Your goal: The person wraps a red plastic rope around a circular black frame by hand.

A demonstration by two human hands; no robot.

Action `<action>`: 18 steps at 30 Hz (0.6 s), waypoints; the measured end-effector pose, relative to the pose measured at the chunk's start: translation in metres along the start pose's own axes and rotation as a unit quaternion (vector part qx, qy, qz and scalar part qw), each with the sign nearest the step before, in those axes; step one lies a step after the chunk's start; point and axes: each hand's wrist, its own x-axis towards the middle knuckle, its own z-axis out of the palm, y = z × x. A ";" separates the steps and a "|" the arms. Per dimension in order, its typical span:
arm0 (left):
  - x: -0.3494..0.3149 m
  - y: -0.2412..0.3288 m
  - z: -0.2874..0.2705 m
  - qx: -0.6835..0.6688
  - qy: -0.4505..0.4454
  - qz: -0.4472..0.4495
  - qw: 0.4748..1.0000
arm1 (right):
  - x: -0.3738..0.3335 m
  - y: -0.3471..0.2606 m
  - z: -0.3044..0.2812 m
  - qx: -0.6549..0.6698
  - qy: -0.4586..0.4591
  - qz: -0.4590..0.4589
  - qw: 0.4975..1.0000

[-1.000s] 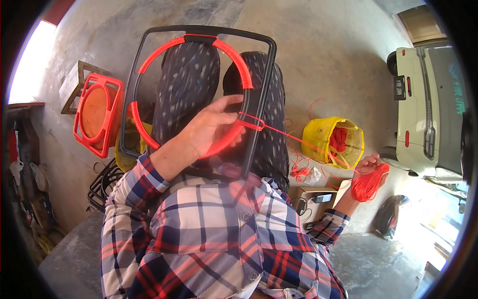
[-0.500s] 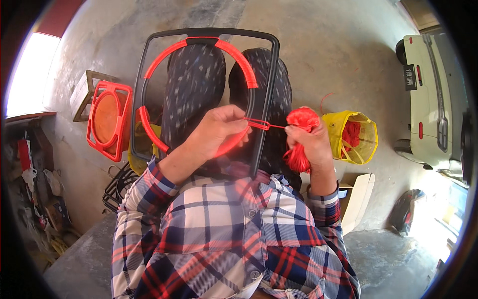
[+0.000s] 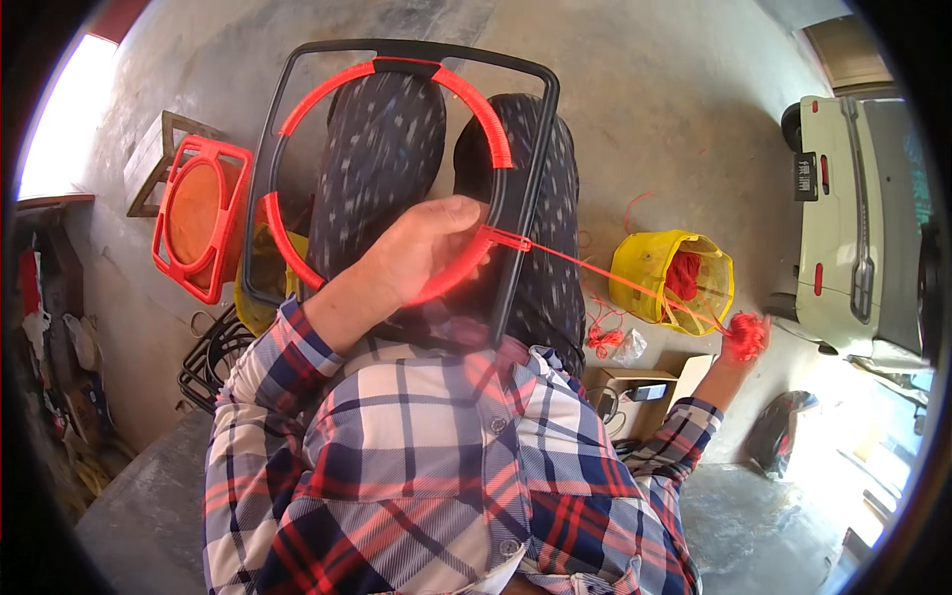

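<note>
Black frame [image 3: 511, 198] over the knees [image 3: 377, 149]; left hand [image 3: 421, 248], palm inward, fingers clamped on its red-wrapped near-right rim, presumably bracing against the taut red cord [image 3: 595, 266]. Right hand [image 3: 736, 359], arm stretched right, fingers closed around the cord bundle [image 3: 747, 333], apparently maintaining tension.

Plaid shirt [image 3: 397, 446], flecked trousers [image 3: 382, 149], perhaps black

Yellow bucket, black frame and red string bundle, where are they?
Yellow bucket [image 3: 636, 276]: head view, outer wall.
Black frame [image 3: 511, 203]: head view, broad right side.
Red string bundle [image 3: 747, 335]: head view, its middle.
</note>
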 end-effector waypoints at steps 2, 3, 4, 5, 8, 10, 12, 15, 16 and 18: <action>0.002 -0.001 -0.001 -0.016 -0.007 -0.005 1.000 | -0.003 0.008 -0.008 -0.015 0.018 0.014 1.000; 0.005 -0.005 -0.004 -0.004 -0.006 0.011 1.000 | -0.015 0.013 0.000 -0.026 0.039 0.026 0.999; 0.009 -0.007 -0.003 0.010 -0.008 0.025 1.000 | -0.015 0.019 0.007 -0.017 0.062 0.071 0.995; 0.010 -0.007 -0.002 0.012 -0.007 0.024 1.000 | -0.031 0.030 0.025 -0.017 -0.033 0.066 0.997; 0.009 -0.007 0.000 -0.012 0.010 0.007 1.000 | -0.133 0.049 0.117 -0.163 -0.297 0.098 0.936; 0.009 -0.011 0.000 -0.017 0.004 0.050 0.999 | -0.166 0.051 0.172 -0.416 -0.584 0.058 0.695; 0.008 -0.007 0.015 -0.017 -0.011 0.053 0.998 | -0.195 0.076 0.204 -0.428 -0.668 -0.089 0.602; -0.002 0.007 0.032 -0.048 -0.059 0.032 0.997 | -0.220 0.092 0.230 -0.358 -0.533 0.048 0.765; -0.004 0.010 0.035 -0.078 -0.097 0.003 0.992 | -0.217 0.093 0.231 -0.359 -0.532 0.046 0.765; -0.003 0.007 0.018 -0.013 -0.074 -0.014 0.997 | -0.208 0.098 0.234 -0.208 -0.547 0.098 0.805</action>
